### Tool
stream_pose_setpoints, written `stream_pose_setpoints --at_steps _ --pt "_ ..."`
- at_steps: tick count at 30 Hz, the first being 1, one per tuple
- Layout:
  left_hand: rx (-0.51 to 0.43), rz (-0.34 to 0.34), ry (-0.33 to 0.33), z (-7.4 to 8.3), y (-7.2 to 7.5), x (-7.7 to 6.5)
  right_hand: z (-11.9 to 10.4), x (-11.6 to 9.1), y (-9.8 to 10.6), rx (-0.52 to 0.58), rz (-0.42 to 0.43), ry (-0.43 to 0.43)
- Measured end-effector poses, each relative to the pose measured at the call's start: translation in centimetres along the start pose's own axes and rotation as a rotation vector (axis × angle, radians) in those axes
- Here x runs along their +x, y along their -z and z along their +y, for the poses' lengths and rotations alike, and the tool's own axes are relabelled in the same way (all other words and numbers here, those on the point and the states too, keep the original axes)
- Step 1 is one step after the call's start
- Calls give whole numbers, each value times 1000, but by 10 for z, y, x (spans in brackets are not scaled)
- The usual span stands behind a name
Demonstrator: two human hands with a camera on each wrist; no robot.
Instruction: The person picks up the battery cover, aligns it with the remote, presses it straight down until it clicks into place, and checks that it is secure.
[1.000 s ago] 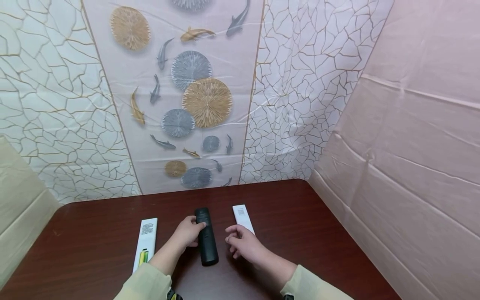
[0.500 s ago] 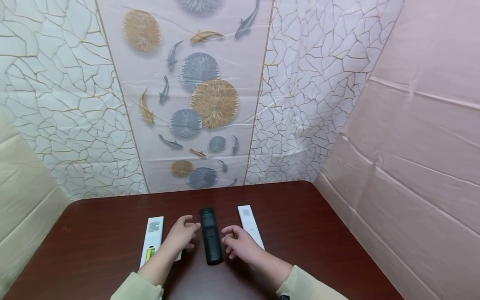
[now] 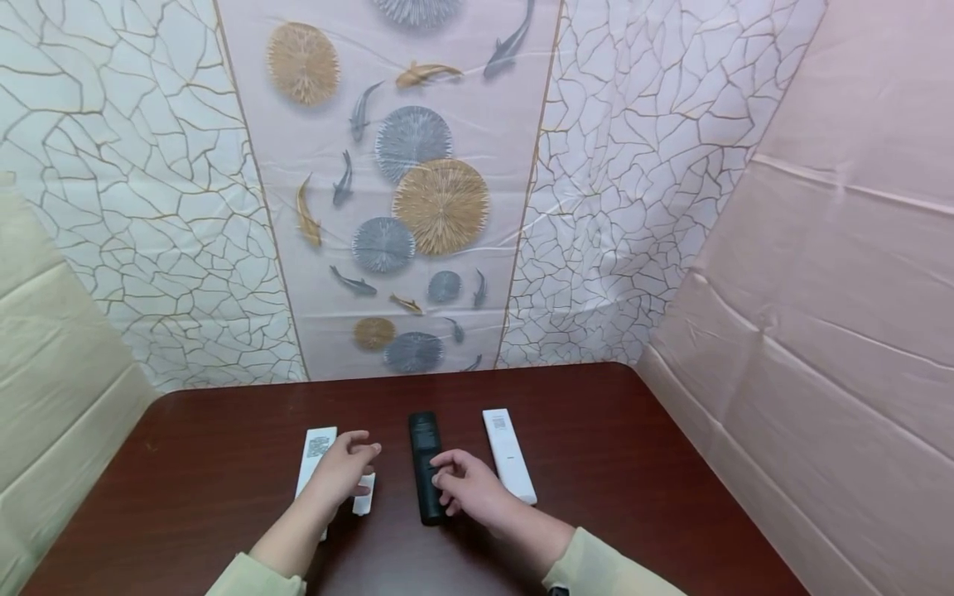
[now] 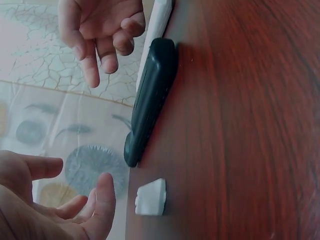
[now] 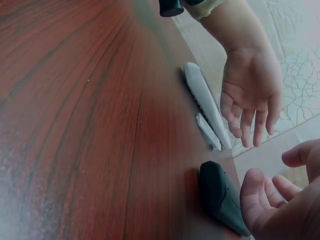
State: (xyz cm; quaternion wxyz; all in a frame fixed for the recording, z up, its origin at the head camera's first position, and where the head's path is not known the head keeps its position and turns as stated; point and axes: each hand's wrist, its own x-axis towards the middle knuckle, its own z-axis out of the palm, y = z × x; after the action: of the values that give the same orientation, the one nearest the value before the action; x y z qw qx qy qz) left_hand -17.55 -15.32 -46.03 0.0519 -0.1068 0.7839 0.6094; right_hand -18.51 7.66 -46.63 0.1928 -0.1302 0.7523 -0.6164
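Observation:
A black remote control (image 3: 421,463) lies lengthwise in the middle of the table. My right hand (image 3: 474,490) hovers over its right edge, fingers loosely bent and holding nothing. To the left lies a white remote control (image 3: 316,451) with a printed code, partly hidden by my left hand (image 3: 339,473). That hand is raised with relaxed fingers, also holding nothing. Beside this remote sits a small white piece like a battery cover (image 3: 363,502), half covered in the head view but plain in the left wrist view. Another white remote control (image 3: 511,459) lies right of the black one.
The dark red wooden table (image 3: 633,513) has rounded far corners. Patterned cloth (image 3: 589,215) hangs behind it, and a plain pale cloth wall (image 3: 827,306) stands along the right side.
My left hand has let go of the black remote control and moved left, over the white pieces. My right hand has come closer to the black remote. The head view has shifted slightly.

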Motion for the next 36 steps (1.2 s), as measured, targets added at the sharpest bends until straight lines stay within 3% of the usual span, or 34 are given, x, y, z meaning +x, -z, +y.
stream_pose_setpoints --at_steps 5,9,14,18,26,36 --pt "79 6 -21 5 13 -2 -2 1 -6 -2 -14 1" --pt "268 52 -49 6 24 -2 -5 2 -11 -60 -35 30" --pt "619 129 -72 3 33 -3 -9 7 -20 -341 -71 129" --pt "764 171 -48 -5 38 -2 -15 12 -30 -604 -101 207" --pt "837 198 -7 -19 47 3 -24 21 -50 -961 -161 251" --pt "821 127 82 -25 52 8 -24 33 -68 -1119 -163 244"
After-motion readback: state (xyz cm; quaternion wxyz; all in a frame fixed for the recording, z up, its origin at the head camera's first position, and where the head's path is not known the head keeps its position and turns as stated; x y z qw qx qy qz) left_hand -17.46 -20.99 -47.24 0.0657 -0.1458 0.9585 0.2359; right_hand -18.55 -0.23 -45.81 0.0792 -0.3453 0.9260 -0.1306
